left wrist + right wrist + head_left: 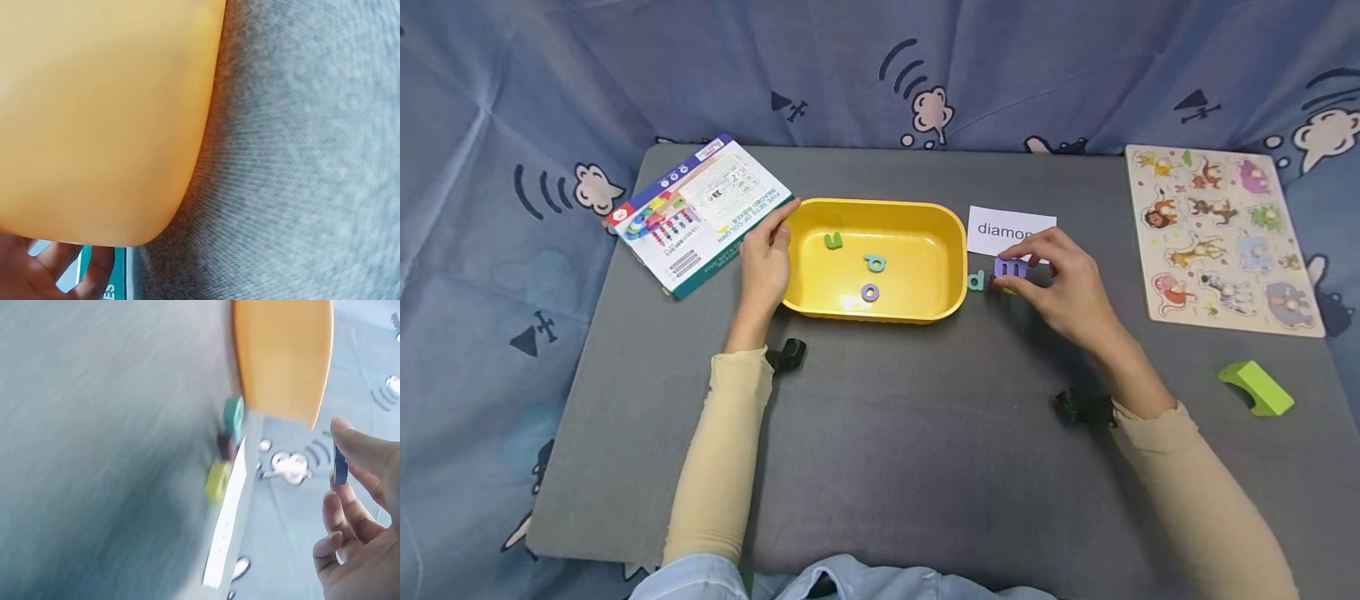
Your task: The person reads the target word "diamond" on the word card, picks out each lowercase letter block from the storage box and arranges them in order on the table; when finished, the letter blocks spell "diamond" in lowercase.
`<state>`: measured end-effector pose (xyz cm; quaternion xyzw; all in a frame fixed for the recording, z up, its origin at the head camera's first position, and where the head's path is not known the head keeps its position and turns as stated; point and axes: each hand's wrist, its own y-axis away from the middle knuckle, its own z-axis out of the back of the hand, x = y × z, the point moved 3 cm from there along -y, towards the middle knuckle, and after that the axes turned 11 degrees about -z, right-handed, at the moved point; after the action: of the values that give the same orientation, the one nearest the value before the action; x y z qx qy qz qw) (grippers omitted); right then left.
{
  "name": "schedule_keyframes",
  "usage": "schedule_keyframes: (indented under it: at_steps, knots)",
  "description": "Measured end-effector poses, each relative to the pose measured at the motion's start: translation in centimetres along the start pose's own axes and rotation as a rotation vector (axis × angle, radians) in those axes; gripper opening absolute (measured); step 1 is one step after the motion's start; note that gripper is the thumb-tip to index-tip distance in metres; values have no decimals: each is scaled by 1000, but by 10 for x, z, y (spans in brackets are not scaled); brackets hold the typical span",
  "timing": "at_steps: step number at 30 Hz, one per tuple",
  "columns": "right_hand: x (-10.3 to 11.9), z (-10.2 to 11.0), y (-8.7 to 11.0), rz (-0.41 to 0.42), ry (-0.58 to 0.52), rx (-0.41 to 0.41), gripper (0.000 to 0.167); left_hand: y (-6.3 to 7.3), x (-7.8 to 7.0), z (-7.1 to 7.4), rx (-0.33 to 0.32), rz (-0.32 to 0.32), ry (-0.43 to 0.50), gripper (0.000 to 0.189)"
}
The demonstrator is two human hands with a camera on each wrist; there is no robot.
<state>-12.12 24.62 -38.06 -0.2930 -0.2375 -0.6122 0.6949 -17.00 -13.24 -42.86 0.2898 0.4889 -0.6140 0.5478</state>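
My right hand [1067, 287] pinches a purple letter m [1010, 267] between thumb and fingers, just below the white word card [988, 239]. From the right wrist, the letter [340, 467] shows edge-on. A teal letter d [975, 282], a dark red piece [226, 447] and a yellow-green letter [217, 481] lie in a row by the card. My left hand [766, 262] holds the left end of a yellow tub [880, 318]. Inside the tub are a green letter [833, 241], a teal letter [875, 263] and a purple o [869, 292].
A beaded-boxes toy box [700, 212] lies left of the tub, close to my left hand. An animal puzzle board [1223, 242] lies at the back right. In front of it is a green arch block [1257, 388]. A patterned curtain [850, 75] hangs behind the grey table [887, 433].
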Motion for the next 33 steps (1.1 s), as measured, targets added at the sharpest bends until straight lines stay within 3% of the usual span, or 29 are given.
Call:
schedule_keyframes:
  at_steps: [6, 15, 27, 33]
  knots:
    - [-26, 12, 6, -61, 54, -5, 29, 0, 0, 0, -1, -8, 14, 41]
    - [-52, 14, 10, -99, 92, 28, 31, 0, 0, 0, -1, -11, 18, 41]
    - [-69, 5, 6, -199, 171, 119, 27, 1, -1, 1, -8, -10, 12, 41]
    - [-61, 4, 4, -204, 200, 144, 31, 0, -1, 1, -7, -7, 7, 41]
